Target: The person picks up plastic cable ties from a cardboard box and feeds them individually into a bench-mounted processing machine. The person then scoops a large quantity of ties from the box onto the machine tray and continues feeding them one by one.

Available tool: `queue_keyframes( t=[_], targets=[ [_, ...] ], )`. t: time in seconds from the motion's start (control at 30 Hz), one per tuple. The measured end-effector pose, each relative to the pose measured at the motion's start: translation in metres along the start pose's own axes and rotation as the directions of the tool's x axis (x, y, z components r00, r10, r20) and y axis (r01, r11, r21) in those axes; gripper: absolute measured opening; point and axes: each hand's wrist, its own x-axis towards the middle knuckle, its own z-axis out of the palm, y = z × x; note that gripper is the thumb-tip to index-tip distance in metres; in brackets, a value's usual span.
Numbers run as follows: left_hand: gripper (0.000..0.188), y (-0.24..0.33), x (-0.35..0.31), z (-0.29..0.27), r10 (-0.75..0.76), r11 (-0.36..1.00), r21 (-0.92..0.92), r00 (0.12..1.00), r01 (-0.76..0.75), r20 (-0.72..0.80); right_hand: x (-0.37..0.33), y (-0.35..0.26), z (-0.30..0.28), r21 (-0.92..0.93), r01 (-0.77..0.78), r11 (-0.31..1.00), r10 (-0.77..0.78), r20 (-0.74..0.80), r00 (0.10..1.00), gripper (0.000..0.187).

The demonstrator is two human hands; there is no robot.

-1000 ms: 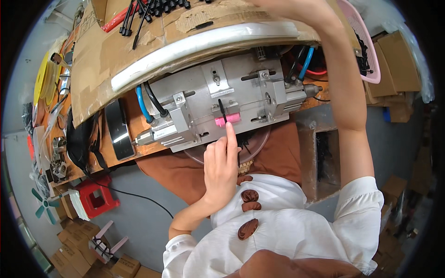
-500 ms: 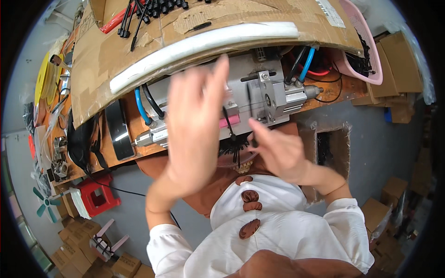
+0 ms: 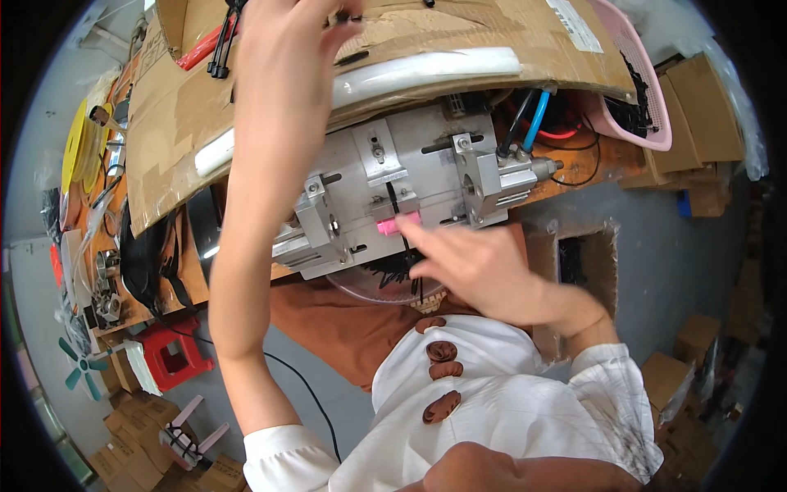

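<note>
Pressure should be landing lightly and squarely while the right hand, index finger extended and gripping nothing visible, is touching the thin black rod across the small pink block at frame centre. The left hand is hovering upper left, its hold impossible to tell. Silver metal blocks are flanking; the bare left forearm is hiding part of the curved white foam strip.

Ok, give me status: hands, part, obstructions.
Left hand over cardboard, grip unclear. Right hand extended, fingertip at pink block. Black rod lies across it. Left forearm hides part of white strip.
</note>
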Motion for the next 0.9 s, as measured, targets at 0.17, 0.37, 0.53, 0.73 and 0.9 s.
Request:
queue_keyframes(
  t=[0.17, 0.37, 0.53, 0.73, 0.9],
  targets=[
    [0.07, 0.103, -0.096, -0.047, -0.379, 0.925, 0.064, 0.916, 0.373, 0.134, 0.124, 0.063, -0.054, -0.559, -0.084, 0.825, -0.158, -0.37, 0.916, 0.022],
    [0.064, 0.158, -0.161, -0.02, -0.41, 0.904, 0.069, 0.808, 0.423, 0.423, 0.209, 0.126, -0.088, -0.369, 0.083, 0.926, -0.146, -0.145, 0.979, 0.024],
    [0.07, 0.156, -0.164, -0.005, -0.424, 0.905, 0.152, 0.801, 0.398, 0.423, 0.138, 0.059, -0.128, 0.154, -0.255, 0.955, 0.27, -0.086, 0.959, 0.02],
    [0.07, 0.15, -0.158, -0.017, -0.444, 0.888, 0.12, 0.764, 0.443, 0.468, 0.03, 0.029, -0.052, 0.288, -0.05, 0.956, 0.152, -0.343, 0.927, 0.038],
    [0.044, 0.076, -0.059, -0.025, -0.231, 0.972, 0.082, 0.958, 0.22, 0.168, -0.026, 0.002, 0.012, -0.01, 0.01, 1.0, -0.012, -0.186, 0.983, 0.063]
  ],
)
